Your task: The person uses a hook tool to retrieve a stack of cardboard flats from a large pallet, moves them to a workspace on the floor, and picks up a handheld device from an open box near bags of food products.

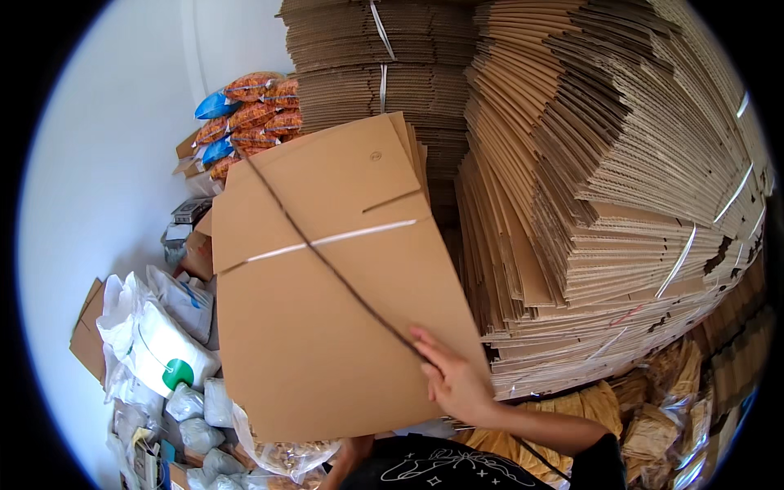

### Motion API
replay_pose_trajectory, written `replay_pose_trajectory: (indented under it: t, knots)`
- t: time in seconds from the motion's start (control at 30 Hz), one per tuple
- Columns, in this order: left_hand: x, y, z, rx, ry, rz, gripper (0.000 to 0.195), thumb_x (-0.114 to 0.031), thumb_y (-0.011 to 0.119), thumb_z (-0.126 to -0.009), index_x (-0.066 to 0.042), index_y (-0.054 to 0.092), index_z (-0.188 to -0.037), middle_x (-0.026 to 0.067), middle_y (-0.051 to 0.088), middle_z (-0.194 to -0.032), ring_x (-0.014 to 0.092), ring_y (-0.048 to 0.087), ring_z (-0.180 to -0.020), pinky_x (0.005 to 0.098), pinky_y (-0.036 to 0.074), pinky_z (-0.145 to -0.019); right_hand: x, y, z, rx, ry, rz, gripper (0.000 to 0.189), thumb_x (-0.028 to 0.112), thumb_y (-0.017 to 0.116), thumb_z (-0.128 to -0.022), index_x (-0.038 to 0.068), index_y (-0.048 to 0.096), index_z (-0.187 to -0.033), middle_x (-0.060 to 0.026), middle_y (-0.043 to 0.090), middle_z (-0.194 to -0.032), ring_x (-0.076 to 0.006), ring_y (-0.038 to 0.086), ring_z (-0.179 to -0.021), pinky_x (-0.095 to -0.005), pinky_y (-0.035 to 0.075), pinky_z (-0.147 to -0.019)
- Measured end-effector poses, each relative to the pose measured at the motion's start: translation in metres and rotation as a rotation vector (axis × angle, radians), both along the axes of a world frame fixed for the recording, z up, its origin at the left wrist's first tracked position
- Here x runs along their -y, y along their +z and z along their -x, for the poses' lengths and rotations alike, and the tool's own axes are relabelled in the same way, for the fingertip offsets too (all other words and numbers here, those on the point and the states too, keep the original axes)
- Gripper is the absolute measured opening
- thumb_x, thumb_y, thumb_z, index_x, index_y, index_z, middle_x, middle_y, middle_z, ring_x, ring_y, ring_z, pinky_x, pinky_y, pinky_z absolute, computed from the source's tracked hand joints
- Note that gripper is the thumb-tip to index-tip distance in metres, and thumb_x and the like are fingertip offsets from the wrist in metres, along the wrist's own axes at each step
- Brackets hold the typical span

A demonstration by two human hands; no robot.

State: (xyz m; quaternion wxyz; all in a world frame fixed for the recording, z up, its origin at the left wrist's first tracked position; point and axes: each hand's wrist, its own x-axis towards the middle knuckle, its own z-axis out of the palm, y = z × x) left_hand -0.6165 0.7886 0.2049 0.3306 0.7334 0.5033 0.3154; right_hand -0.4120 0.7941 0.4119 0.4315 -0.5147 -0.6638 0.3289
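Observation:
A bundle of flattened cardboard boxes (343, 294), bound by a white plastic strap (331, 237), lies tilted before me. A thin dark cord (334, 269) crosses its top face diagonally from the upper left. My right hand (450, 376) is over the bundle's lower right part, its fingers at the cord, which passes under the hand and comes out below the forearm. Of my left arm only the forearm (352, 456) shows, below the bundle's near edge. The left hand itself is hidden by the cardboard.
Tall stacks of flattened cardboard (612, 184) rise at the right, and strapped stacks (380, 79) at the back. Orange-and-blue filled bags (251, 116) are piled at the back left. White plastic bags (165, 343) and small grey packets (202, 435) lie at the left, brown wrapped bundles (655, 429) lower right.

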Motion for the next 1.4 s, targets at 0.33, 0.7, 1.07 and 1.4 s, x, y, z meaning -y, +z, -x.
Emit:
replay_pose_trajectory:
  t: [0.33, 0.7, 1.07, 1.4]
  knots:
    - [0.022, -0.027, -0.007, 1.6, 0.271, 0.946, 0.044, -0.042, 0.046, -0.075, -0.009, 0.046, -0.104, 0.0078, 0.047, -0.105, 0.023, 0.044, -0.096, 0.0375, 0.034, -0.085, -0.011, -0.073, 0.012, 0.116, 0.038, 0.047, 0.032, 0.0, 0.043, -0.075, -0.004, 0.043, -0.107, -0.016, 0.046, -0.11, -0.0283, 0.044, -0.102, -0.0296, 0.035, -0.085]
    - [0.019, -0.083, -0.012, 0.762, -0.088, 0.679, 0.031, -0.029, 0.041, -0.081, -0.006, 0.046, -0.102, 0.0068, 0.05, -0.099, 0.021, 0.045, -0.092, 0.0329, 0.037, -0.083, 0.014, -0.089, 0.001, -0.187, 0.095, 0.211, 0.03, 0.0, 0.041, -0.079, -0.003, 0.045, -0.108, -0.0083, 0.051, -0.104, -0.0118, 0.048, -0.092, -0.0209, 0.039, -0.074]
    - [0.022, -0.066, -0.022, 1.759, -0.042, 1.279, 0.027, -0.025, 0.046, -0.079, -0.007, 0.048, -0.098, 0.008, 0.051, -0.094, 0.02, 0.047, -0.086, 0.0323, 0.039, -0.079, 0.057, -0.039, -0.018, -0.34, -0.028, 0.139, 0.031, -0.002, 0.04, -0.079, 0.001, 0.047, -0.109, -0.0018, 0.052, -0.097, -0.0015, 0.037, -0.059, -0.0152, 0.032, -0.051]
    - [0.048, 0.085, -0.01, 0.308, -0.695, 1.046, 0.043, -0.02, 0.04, -0.085, -0.001, 0.029, -0.122, 0.0105, 0.038, -0.12, 0.02, 0.038, -0.109, 0.0342, 0.032, -0.09, 0.076, -0.04, -0.006, -0.483, -0.007, 0.428, 0.031, 0.003, 0.042, -0.081, 0.006, 0.047, -0.111, 0.0046, 0.044, -0.065, -0.0009, 0.03, -0.045, -0.0158, 0.025, -0.04]
